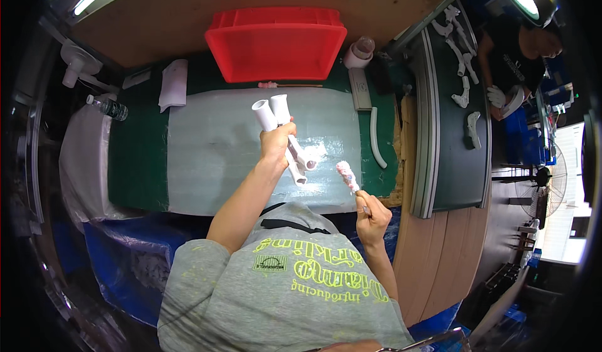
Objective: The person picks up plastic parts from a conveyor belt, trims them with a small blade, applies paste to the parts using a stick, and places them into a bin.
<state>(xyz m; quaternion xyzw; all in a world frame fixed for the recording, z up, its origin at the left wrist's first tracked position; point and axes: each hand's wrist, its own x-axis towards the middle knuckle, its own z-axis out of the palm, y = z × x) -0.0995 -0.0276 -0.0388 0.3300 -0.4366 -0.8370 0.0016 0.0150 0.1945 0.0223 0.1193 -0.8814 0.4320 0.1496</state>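
Above the light plastic sheet [213,157] on the green table, my left hand [276,144] grips a pair of white tubular fittings [264,116] side by side. Their wide, open sockets point away from me and their narrower ends come back toward my body. My right hand [372,217], lower and to the right, is closed on the handle of a swab [346,174] with a bumpy pink-and-white wrapped head. The swab's head is tilted up and away from me, apart from the fittings. Part of its handle is hidden in my fingers.
A red bin [276,31] stands at the back, with another wrapped stick [269,85] before it. At right lie a curved white tube [375,138], a narrow box [359,90] and a conveyor [448,157] bearing several white parts. Beyond it is a gloved co-worker [517,57]. A bottle [108,107] lies left.
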